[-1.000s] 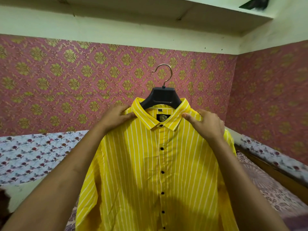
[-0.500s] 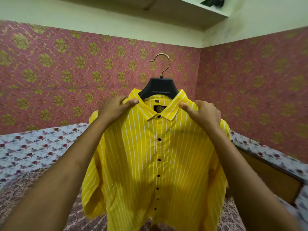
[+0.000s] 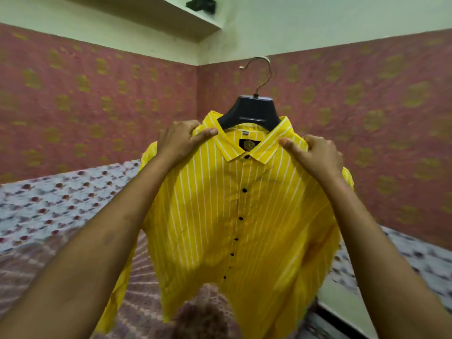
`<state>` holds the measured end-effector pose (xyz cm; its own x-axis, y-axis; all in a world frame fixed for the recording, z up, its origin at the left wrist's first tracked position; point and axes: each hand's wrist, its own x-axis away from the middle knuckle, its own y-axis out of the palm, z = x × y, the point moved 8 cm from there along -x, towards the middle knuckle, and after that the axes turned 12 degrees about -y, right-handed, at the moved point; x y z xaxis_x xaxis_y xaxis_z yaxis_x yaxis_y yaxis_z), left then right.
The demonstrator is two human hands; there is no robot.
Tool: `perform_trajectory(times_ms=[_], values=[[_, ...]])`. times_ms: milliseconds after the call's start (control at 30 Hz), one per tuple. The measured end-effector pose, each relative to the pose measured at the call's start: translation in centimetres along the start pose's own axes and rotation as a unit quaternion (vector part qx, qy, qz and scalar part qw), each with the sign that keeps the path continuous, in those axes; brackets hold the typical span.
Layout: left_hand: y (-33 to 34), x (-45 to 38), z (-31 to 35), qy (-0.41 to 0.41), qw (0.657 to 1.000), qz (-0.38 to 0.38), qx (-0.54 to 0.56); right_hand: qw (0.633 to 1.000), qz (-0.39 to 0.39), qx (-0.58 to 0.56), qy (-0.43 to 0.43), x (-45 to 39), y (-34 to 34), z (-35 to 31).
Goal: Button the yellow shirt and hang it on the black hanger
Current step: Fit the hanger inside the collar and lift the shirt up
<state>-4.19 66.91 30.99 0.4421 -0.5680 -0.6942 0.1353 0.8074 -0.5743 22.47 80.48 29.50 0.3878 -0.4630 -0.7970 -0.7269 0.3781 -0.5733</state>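
- Yellow striped shirt [image 3: 244, 216] is hanging in the air in front of the person, buttoned down its front with dark buttons [image 3: 244, 190].
- Left hand [image 3: 179, 143] is pinching the shirt's shoulder beside the collar.
- Right hand [image 3: 318, 155] is pinching the other shoulder.
- Black hanger [image 3: 252, 110] is sitting inside the collar, its metal hook [image 3: 263, 72] sticking up.
- Bed [image 3: 61, 204] is lying below, against the pink patterned wall [image 3: 97, 106].
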Motion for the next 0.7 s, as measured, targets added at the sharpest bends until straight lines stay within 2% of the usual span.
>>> perform_trajectory(times_ms=[200,400,567,700], values=[[10.1,3.4,15.2,0.059,0.997,-0.034,0.034,0.995,0.012,0.078,0.067,7.4,-12.0,12.7],[18.0,5.8,30.4,0.124,0.985,-0.074,0.099,0.979,0.05,0.135,0.146,13.2,-23.7,22.3],[24.8,7.1,42.6,0.185,0.954,-0.115,0.204,0.95,0.102,0.214,0.203,17.0,-33.0,29.4],[31.3,7.4,52.5,0.234,0.911,-0.164,0.299,0.922,0.13,0.281,0.231,18.5,-39.3,35.0]])
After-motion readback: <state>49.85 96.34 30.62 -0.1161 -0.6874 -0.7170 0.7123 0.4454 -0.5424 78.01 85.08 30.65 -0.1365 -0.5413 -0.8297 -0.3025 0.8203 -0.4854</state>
